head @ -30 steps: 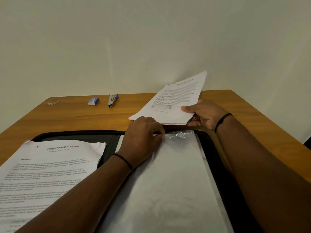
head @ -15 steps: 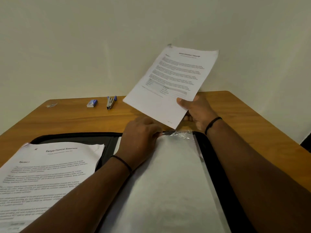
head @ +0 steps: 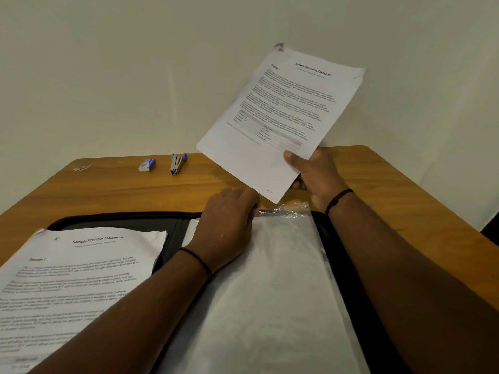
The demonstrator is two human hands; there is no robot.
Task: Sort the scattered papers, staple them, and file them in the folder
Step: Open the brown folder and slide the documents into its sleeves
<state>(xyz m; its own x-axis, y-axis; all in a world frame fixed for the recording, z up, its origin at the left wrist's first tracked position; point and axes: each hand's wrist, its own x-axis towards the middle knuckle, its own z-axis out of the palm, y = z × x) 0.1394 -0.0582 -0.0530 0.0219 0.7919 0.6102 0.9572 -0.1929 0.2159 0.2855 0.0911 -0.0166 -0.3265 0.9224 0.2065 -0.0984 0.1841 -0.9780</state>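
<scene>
The left hand lies on the top edge of the clear plastic sleeve in the open black folder, fingers curled and apparently pinching the sleeve's mouth, probably to hold it open; whether the plastic is truly gripped cannot be told. Left of the sleeve, a stack headed Sample Financial Statement rests on the folder's other half, seemingly waiting its turn. Just beyond the sleeve's mouth, the right hand grasps the Sample Education Transcript by its lower corner, thumb on the front, raised and tilted with a staple at its top corner, likely lined up to slide down into the sleeve. Farther beyond, on the wooden table, lie the stapler and a small staple box, set aside.
</scene>
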